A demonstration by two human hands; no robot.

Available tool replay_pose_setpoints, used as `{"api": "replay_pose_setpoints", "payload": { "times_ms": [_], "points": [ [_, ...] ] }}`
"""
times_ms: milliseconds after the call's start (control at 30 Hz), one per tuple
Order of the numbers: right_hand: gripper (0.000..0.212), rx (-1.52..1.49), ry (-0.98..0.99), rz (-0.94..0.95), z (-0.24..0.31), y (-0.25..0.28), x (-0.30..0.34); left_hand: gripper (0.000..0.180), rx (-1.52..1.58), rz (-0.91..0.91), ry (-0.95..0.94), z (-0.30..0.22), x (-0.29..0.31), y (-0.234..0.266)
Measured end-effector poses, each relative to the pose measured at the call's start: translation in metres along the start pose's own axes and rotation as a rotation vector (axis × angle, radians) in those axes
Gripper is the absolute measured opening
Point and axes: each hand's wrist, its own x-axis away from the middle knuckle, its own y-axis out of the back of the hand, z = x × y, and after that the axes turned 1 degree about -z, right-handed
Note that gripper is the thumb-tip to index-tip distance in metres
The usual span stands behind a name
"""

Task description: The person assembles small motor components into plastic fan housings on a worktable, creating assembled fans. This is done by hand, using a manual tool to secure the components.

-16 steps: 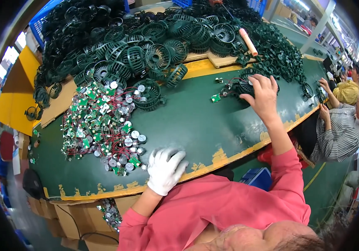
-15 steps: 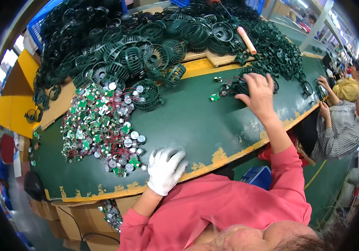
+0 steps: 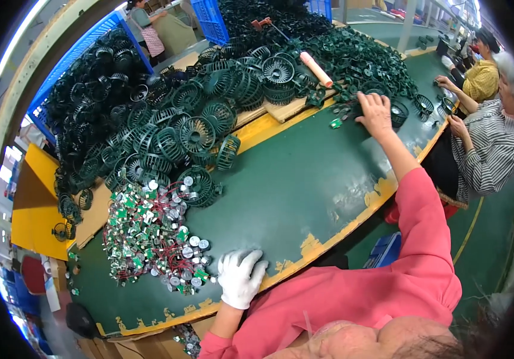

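Note:
My left hand [image 3: 240,279], in a white glove, rests near the front edge of the green table [image 3: 287,197]. Its slightly bent fingers are apart and hold nothing. Just left of it lies a heap of small motors with red wires and green circuit boards [image 3: 149,230]. My bare right hand [image 3: 375,113] reaches far out to the right, fingers extended against a dark green round slotted housing [image 3: 399,112]. Partly under the hand are thin wires leading to a small green circuit board [image 3: 336,123]. What lies beneath the palm is hidden.
A large pile of dark green slotted housings [image 3: 191,119] covers the back left. Small green parts [image 3: 364,57] are heaped behind my right hand, beside a pale pink rod [image 3: 315,69]. At the right, a person in a striped shirt [image 3: 490,143] works at the table.
My right hand has moved away and to the right with the housing and its wired board. The view has shifted, while my left hand stays by the motor heap.

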Motion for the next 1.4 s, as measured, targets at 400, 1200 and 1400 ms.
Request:
{"api": "replay_pose_setpoints", "payload": {
  "times_ms": [400,1200,1400],
  "points": [
    [0.067,-0.111,0.065,0.053,0.040,0.014,-0.016,0.028,-0.014,-0.014,-0.032,0.007,0.004,-0.002],
    [0.034,-0.848,0.396,0.420,0.246,0.077,-0.059,0.026,-0.450,-0.226,0.296,0.044,0.068,0.106],
    [0.031,-1.040,0.741,0.150,0.221,0.145,0.010,0.020,-0.429,-0.291,0.277,0.047,0.058,0.112]
  ]
}}
